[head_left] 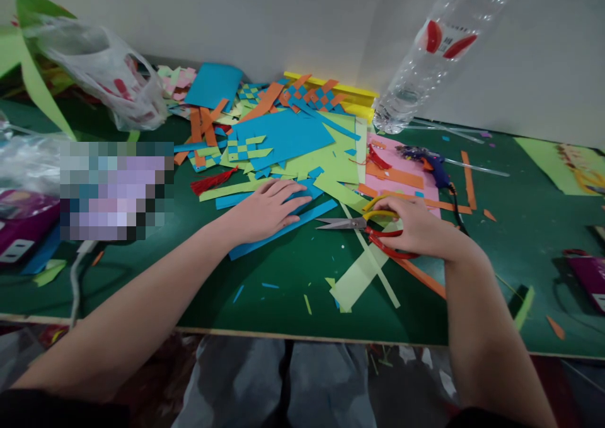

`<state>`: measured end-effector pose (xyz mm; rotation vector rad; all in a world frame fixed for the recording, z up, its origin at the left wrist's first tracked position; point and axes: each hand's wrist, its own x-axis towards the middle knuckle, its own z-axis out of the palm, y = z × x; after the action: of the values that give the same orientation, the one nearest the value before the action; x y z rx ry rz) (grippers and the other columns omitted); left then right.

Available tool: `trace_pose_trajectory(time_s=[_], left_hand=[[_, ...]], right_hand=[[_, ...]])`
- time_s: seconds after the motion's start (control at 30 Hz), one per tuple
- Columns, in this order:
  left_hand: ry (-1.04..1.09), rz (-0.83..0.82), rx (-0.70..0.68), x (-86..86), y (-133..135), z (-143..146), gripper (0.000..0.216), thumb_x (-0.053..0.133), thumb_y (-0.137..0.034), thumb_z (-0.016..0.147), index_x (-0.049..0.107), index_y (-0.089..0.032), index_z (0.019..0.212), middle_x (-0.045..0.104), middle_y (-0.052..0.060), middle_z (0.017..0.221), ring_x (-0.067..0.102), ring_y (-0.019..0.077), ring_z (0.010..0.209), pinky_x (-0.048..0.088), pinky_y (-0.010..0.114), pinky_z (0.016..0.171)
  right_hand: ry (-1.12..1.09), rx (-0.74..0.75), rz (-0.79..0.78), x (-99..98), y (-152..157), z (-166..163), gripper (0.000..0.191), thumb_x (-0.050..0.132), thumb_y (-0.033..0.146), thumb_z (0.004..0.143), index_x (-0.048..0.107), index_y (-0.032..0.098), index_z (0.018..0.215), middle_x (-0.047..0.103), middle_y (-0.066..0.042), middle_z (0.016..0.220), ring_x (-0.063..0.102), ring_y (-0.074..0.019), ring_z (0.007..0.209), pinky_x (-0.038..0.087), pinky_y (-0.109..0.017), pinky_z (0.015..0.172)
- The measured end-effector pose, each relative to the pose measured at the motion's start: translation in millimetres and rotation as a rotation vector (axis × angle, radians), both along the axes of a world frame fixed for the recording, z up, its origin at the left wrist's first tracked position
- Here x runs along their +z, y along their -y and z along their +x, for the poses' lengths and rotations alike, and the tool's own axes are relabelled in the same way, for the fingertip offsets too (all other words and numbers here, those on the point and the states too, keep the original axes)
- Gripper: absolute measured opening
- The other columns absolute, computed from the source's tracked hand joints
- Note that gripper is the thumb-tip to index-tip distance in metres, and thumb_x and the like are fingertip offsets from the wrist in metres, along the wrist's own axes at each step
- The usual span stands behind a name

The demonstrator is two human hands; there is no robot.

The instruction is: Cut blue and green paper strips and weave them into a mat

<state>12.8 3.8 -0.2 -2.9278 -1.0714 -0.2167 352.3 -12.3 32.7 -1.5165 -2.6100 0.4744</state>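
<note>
My left hand [275, 210] lies flat, fingers apart, on blue paper strips [302, 225] near the middle of the table. In my right hand [418, 226] is a pair of scissors [352, 224] with one yellow and one red handle; the fingers are in and around the handles. Its blades are slightly parted and point left toward the blue strips, with no paper visible between them. Under and below the scissors lie pale green paper strips [359, 283]. Beyond my hands spreads a pile of blue and green paper sheets [288, 135] with woven checkered pieces [246, 149].
A plastic bottle [425, 56] stands at the back. A glue gun [437, 169] rests on pink paper [401, 182] at right. On the left are a plastic bag [108, 69], a blurred-out device [137, 188] with a cable, and a red tassel [215, 181]. Paper scraps litter the green table [189, 289].
</note>
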Motion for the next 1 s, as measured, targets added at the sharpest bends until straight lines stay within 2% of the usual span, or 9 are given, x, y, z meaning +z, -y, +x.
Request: trace_pose_trajectory(time_s=[1.0], left_hand=[[-0.028, 0.005, 0.003, 2.1, 0.8, 0.9, 0.047, 0.032, -0.039, 0.103, 0.046, -0.019, 0.143, 0.042, 0.009, 0.150, 0.035, 0.0277, 0.139, 0.025, 0.044, 0.117]], right_hand=[[-0.011, -0.009, 0.029, 5.5, 1.3, -3.1, 0.041, 0.066, 0.042, 0.075, 0.058, 0.027, 0.111, 0.067, -0.007, 0.119, 0.063, -0.0322, 0.108, 0.040, -0.049, 0.094]])
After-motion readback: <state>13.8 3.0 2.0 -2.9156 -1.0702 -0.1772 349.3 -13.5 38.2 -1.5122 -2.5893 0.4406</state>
